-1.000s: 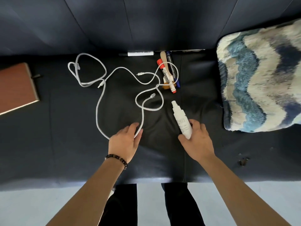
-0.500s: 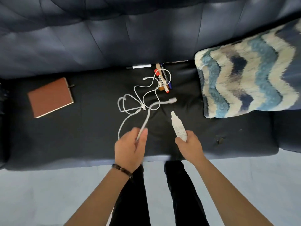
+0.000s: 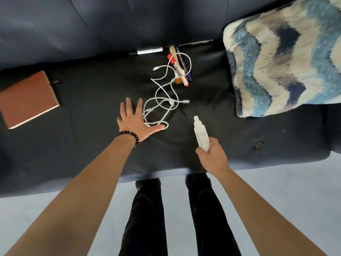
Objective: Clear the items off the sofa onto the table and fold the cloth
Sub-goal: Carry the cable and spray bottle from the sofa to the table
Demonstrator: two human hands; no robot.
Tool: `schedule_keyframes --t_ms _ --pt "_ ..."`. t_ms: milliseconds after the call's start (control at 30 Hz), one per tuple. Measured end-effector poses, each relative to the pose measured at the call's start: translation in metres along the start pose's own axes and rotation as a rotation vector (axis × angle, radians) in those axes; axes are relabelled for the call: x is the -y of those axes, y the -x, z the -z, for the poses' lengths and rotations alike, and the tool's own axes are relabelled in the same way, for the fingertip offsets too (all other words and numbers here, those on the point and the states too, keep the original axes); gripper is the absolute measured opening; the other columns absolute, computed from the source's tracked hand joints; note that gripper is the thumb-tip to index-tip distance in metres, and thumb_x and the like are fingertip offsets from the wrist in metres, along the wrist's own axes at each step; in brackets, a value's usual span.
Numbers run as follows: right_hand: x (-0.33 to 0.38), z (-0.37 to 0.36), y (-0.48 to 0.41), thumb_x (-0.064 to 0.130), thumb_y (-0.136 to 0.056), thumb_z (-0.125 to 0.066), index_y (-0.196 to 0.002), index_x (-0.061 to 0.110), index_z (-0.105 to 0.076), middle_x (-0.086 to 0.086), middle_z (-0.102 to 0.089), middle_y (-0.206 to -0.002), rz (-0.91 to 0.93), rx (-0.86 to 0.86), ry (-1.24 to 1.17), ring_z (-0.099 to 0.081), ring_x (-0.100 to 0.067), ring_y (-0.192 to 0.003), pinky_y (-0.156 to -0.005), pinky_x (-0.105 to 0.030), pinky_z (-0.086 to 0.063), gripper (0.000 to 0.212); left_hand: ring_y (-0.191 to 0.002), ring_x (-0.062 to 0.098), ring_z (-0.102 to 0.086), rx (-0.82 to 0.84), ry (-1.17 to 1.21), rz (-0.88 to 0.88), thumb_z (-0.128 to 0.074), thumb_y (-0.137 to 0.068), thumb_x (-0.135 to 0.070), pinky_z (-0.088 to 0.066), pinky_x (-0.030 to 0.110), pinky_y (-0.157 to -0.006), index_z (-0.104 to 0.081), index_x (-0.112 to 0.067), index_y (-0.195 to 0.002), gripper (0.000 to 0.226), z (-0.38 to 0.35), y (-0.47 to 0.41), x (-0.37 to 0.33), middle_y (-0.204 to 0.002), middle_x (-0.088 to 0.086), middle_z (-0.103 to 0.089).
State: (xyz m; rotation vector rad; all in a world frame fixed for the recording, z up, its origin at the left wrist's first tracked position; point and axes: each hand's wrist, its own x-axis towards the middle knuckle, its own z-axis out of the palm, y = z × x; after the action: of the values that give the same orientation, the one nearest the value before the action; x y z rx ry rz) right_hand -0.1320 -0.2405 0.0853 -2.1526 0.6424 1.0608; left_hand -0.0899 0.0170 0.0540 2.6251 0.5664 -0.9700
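Since half a second ago the left hand [image 3: 135, 122] has let go of the white cable [image 3: 162, 108], which now lies bunched on the seat. That hand is spread open, thumb at the nearest loop, while the right hand [image 3: 212, 157] keeps its grip on the spray bottle [image 3: 202, 133]. On the sofa [image 3: 92, 24] a dark cloth [image 3: 83, 154] covers the seat. From the cable, the patterned pillow [image 3: 282, 61] sits at two o'clock, the brown notebook [image 3: 27, 98] at nine and the markers [image 3: 180, 71] at one, with a far loop lying over them. Best, I judge, to rake the loops into one bundle under the palm before closing, so no trailing end drags the markers.
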Motion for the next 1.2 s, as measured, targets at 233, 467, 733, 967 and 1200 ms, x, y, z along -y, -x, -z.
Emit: schedule_keyframes --t_ms 233,467,733,967,1200 --pt "-0.013 0.005 0.005 0.021 -0.089 -0.059 -0.133 0.013 -0.043 -0.005 -0.052 -0.121 -0.017 -0.027 0.039 -0.056 -0.024 -0.098 -0.085 -0.041 -0.051 0.047 -0.140 0.040 -0.024 -0.099 -0.203 -0.118 -0.066 -0.084 -0.040 -0.027 0.059 -0.108 -0.054 -0.017 -0.114 0.040 -0.058 0.013 -0.032 -0.150 0.017 -0.030" --pt "0.014 0.047 0.069 0.033 -0.092 -0.058 -0.132 0.023 -0.044 0.004 -0.055 -0.118 0.143 -0.077 -0.085 -0.056 -0.016 -0.099 -0.084 -0.037 -0.051 0.043 -0.062 0.011 -0.054 -0.202 0.379 -0.033 -0.065 -0.076 -0.032 -0.036 0.026 -0.056 -0.042 -0.029 -0.083 0.024 0.011 0.116 -0.035 -0.080 -0.011 -0.057" --pt "0.080 0.098 0.227 0.056 -0.094 -0.048 -0.114 0.052 -0.041 0.031 -0.055 -0.104 0.367 -0.251 -0.257 -0.052 0.012 -0.098 -0.070 -0.013 -0.041 0.022 -0.064 0.005 -0.057 -0.548 0.677 -0.054 -0.057 -0.092 -0.043 -0.042 0.030 -0.063 -0.042 -0.022 -0.104 0.028 0.178 0.253 -0.009 -0.075 -0.015 -0.056" --pt "0.092 0.088 0.383 0.059 -0.090 -0.050 -0.121 0.053 -0.039 0.029 -0.054 -0.111 0.410 -0.574 -0.392 -0.054 0.007 -0.102 -0.075 -0.020 -0.046 0.033 -0.057 0.003 -0.053 -0.639 0.692 -0.400 -0.057 -0.095 -0.029 -0.037 0.021 -0.052 -0.045 -0.016 -0.101 0.019 0.281 0.341 0.029 -0.068 -0.011 -0.053" --pt "0.036 0.033 0.518 0.044 -0.090 -0.060 -0.111 0.057 -0.038 0.030 -0.056 -0.101 0.199 -0.896 -0.617 -0.059 -0.001 -0.080 -0.063 -0.025 -0.043 0.034 -0.064 -0.006 -0.056 -0.372 0.676 -0.721 -0.067 -0.088 -0.030 -0.039 0.022 -0.057 -0.046 -0.025 -0.102 0.026 0.306 0.388 0.030 -0.071 -0.010 -0.056"
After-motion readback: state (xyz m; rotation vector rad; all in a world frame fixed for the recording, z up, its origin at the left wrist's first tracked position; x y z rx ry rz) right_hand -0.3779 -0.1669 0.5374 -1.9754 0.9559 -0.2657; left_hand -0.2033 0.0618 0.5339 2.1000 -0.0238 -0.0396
